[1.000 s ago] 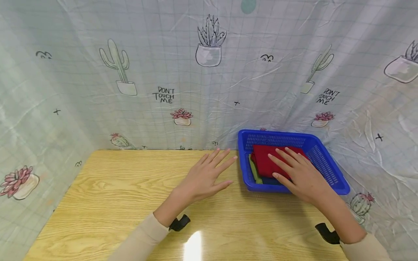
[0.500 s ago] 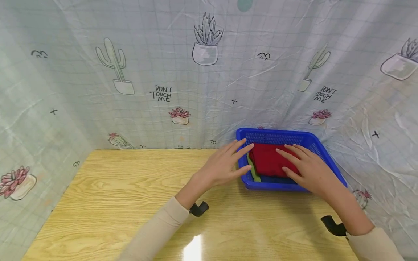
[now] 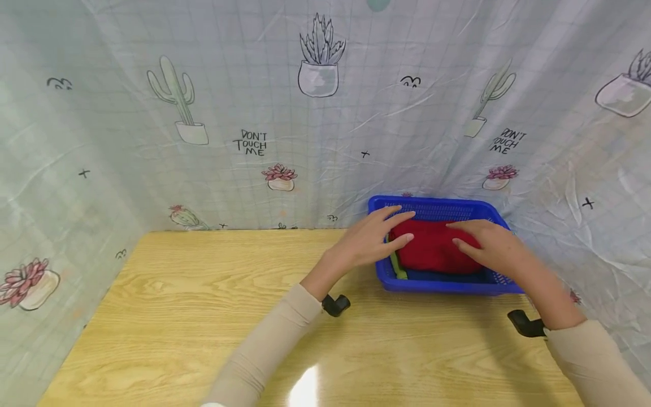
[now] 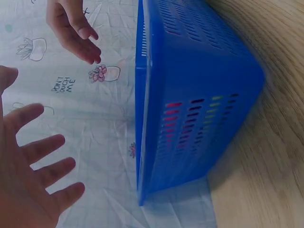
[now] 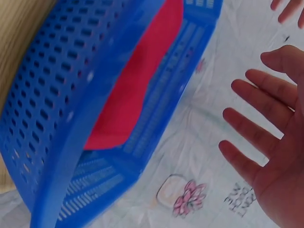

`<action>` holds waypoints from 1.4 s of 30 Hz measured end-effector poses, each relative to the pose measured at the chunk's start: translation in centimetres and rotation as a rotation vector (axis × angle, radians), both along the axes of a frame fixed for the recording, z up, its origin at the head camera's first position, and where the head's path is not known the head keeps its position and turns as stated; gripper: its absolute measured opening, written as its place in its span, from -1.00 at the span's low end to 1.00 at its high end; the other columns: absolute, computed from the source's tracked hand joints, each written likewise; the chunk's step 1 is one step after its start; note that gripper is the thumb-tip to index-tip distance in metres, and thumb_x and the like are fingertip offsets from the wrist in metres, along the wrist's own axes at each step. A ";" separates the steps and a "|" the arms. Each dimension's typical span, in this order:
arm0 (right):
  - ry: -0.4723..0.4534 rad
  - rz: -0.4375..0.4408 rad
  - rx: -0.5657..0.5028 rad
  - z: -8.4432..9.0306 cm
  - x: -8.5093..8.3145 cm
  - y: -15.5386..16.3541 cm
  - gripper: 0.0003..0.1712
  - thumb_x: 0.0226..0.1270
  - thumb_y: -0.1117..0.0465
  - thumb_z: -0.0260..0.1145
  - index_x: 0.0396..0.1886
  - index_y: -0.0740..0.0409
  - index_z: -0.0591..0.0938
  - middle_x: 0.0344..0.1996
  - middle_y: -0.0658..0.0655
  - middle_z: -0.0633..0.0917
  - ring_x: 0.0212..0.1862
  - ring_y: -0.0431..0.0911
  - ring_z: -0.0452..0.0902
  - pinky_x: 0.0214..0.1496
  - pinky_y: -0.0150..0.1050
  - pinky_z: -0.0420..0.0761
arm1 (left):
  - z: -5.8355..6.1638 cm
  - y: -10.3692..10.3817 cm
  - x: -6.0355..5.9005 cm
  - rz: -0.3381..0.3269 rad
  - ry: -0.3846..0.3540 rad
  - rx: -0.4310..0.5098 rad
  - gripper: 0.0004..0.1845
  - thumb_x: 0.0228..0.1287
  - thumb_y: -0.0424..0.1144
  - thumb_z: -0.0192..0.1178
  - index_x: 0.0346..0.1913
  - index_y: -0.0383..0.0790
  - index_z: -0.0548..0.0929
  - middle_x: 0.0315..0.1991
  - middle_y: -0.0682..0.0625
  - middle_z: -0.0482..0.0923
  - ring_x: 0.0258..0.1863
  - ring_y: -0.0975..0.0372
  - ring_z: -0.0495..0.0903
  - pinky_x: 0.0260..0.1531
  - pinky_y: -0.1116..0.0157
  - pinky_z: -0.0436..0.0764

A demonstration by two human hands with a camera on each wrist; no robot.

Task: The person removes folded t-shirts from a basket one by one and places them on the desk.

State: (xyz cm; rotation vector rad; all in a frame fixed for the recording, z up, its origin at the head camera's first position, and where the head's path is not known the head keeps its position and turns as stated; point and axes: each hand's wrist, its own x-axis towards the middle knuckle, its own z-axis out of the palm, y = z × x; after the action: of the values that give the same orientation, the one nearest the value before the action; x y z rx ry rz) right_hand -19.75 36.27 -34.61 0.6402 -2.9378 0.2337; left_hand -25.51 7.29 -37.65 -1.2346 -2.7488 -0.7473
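The left hand (image 3: 372, 240) and right hand (image 3: 492, 247), fingers apart and holding nothing, hover above the blue plastic basket (image 3: 432, 287) near the table's (image 3: 224, 294) far right corner. Seemingly a reach; grasping the red cloth (image 3: 429, 249) inside would call for lowering both.

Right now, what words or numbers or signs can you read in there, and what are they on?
"DON'T TOUCH ME": on the patterned curtain, left of centre in the head view.
"DON'T TOUCH ME": on the same curtain again, over on the right.
"+": a little cross printed on the curtain, with others like it.
No words or numbers can be read on the blue basket or the red cloth.
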 end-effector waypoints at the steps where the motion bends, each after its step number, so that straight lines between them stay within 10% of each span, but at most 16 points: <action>1: 0.005 0.001 -0.008 0.0 -0.3 0.4 -0.57 0.44 0.20 0.33 0.24 0.25 0.64 0.12 0.38 0.67 0.17 0.33 0.56 0.18 0.32 0.50 | 0.1 0.4 -0.2 0.010 -0.013 0.016 -0.32 0.53 0.34 -0.15 0.61 0.27 0.16 0.59 0.05 0.13 0.55 0.15 0.15 0.47 0.07 0.25; 17: -0.316 -0.113 -0.178 -0.3 -5.5 5.3 -0.51 0.58 0.11 0.18 0.32 0.34 0.52 0.15 0.41 0.65 0.14 0.31 0.59 0.16 0.26 0.52 | 0.0 6.2 -3.2 0.267 -0.364 0.289 -0.28 0.43 0.11 0.22 0.55 0.01 0.31 0.44 -0.15 0.39 0.45 0.01 0.35 0.31 0.02 0.46; 25: -0.748 -0.287 -0.491 -2.5 -7.8 7.2 -0.18 0.59 0.06 0.18 0.62 0.27 0.05 0.49 0.57 0.10 0.46 0.45 0.12 0.36 0.35 0.34 | -2.2 9.3 -3.9 0.432 -0.670 0.438 -0.22 0.30 -0.02 0.41 0.53 0.00 0.34 0.55 -0.21 0.18 0.59 -0.14 -0.04 0.41 -0.10 0.32; 29: -0.936 -0.416 -0.575 -3.7 -8.5 7.0 -0.10 0.55 0.08 0.22 0.64 0.23 -0.05 0.53 0.55 -0.13 0.50 0.46 -0.07 0.37 0.36 0.32 | -3.7 9.7 -4.4 0.490 -0.770 0.477 -0.23 0.27 -0.15 0.44 0.51 -0.07 0.37 0.52 -0.14 0.26 0.55 -0.06 0.10 0.36 0.01 0.41; 35: -0.968 -0.442 -0.545 -3.8 -9.3 6.2 -0.11 0.49 0.12 0.30 0.62 0.23 0.07 0.51 0.51 -0.09 0.44 0.36 0.05 0.34 0.27 0.39 | -5.3 9.4 -4.7 0.499 -0.829 0.591 -0.45 0.24 -0.32 0.44 0.29 -0.23 0.55 0.27 -0.12 0.52 0.08 0.11 0.55 0.05 0.15 0.61; 42: -0.914 -0.471 -0.601 -3.5 -9.8 6.7 -0.24 0.45 0.19 0.34 0.54 0.24 0.28 0.40 0.41 0.17 0.16 0.13 0.36 0.08 0.05 0.60 | -5.5 9.6 -4.9 0.417 -0.863 0.719 -0.62 0.16 -0.45 0.45 0.05 -0.32 0.63 0.00 -0.11 0.57 -0.27 0.22 0.43 -0.27 0.31 0.45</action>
State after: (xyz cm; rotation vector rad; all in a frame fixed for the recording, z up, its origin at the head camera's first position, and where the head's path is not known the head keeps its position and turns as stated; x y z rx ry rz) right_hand -29.56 42.93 -38.06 -0.3555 -3.3386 1.6222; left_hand -30.38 16.94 -43.13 -0.1785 -2.5842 -2.3066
